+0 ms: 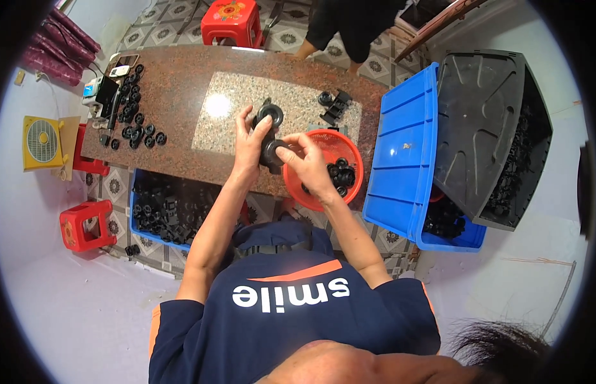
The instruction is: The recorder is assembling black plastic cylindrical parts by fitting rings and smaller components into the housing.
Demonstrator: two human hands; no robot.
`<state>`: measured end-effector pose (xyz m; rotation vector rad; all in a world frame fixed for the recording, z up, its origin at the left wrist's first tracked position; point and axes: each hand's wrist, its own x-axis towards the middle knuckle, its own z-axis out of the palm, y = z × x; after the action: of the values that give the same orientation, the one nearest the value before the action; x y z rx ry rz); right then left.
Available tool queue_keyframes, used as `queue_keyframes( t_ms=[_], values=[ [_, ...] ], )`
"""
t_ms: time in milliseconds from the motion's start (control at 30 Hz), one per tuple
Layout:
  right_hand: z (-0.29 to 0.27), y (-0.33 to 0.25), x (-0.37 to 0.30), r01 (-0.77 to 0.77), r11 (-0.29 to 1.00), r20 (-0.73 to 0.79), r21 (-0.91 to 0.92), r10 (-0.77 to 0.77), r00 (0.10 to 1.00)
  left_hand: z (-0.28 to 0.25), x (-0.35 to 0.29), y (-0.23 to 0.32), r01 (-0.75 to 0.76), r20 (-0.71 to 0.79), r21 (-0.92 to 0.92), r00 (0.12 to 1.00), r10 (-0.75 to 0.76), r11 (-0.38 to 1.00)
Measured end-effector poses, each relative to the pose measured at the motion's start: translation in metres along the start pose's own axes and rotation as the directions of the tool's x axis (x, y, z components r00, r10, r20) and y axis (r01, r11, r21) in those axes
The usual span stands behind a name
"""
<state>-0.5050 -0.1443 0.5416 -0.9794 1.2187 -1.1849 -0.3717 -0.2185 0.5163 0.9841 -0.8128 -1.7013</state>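
Note:
Above the near part of the table, both my hands hold a black plastic part with round wheels [270,132]. My left hand [249,146] is closed round its left side, the thumb pressing on the far wheel. My right hand [308,165] pinches the near black wheel [271,153] between thumb and fingers. My fingers hide much of the body between the wheels. Just under my right hand stands a red basket [323,136] with several black wheels [341,173] in it. Farther right on the table lie a black plastic frame [336,107] and a loose wheel [325,98].
Many black wheels [132,105] lie at the table's left end. A blue crate [132,211] of black parts sits below the near edge. Blue bins [400,153] and a dark grey bin [477,128] stand right. Beyond the table are a red stool [230,25] and another person's legs [342,29].

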Motion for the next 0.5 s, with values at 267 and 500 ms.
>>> queue_keyframes(
  t_ms=[267, 500],
  values=[
    [0.0, 0.032, -0.025, 0.04, 0.99, -0.036, 0.135, -0.036, 0.999, -0.015, -0.037, 0.001, 0.103, 0.259, 0.158, 0.955, -0.141, 0.982],
    [0.016, 0.057, -0.037, -0.146, 0.958, 0.098, 0.249, 0.125, 0.987, -0.041, -0.083, -0.019, 0.005, 0.193, 0.183, 0.98, -0.041, 0.983]
  ],
)
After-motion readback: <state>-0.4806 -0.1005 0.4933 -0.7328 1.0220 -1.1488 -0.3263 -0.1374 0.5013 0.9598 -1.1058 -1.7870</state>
